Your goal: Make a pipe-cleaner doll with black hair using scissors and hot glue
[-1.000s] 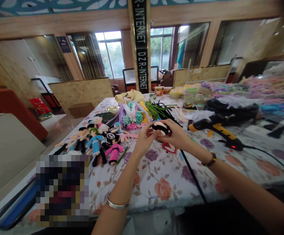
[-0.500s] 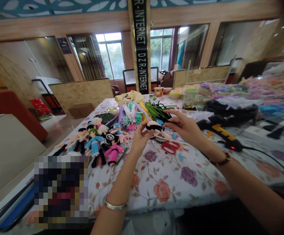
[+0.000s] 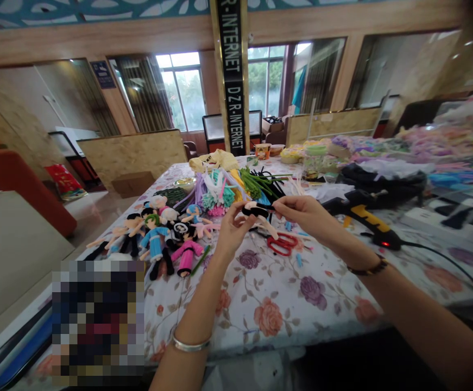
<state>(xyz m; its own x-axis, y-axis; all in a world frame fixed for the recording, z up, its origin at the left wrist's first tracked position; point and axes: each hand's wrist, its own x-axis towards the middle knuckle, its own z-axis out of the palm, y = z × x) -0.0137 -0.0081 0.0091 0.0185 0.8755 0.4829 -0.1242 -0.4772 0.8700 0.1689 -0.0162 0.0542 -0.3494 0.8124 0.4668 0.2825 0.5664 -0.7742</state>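
As hands (image 3: pixel 233 227) (image 3: pixel 304 214) hold doll (image 3: pixel 256 211), box (image 3: pixel 272 128), black contents (image 3: pixel 275 119)

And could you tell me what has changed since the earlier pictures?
The right hand has moved rightward, away from the left hand, and now pinches a black strand at the black-and-pale piece. The black strip trailing to the table's near edge no longer shows there, and the red scissors are less covered. The left hand kept hold of the piece; the dolls and glue gun stayed put.
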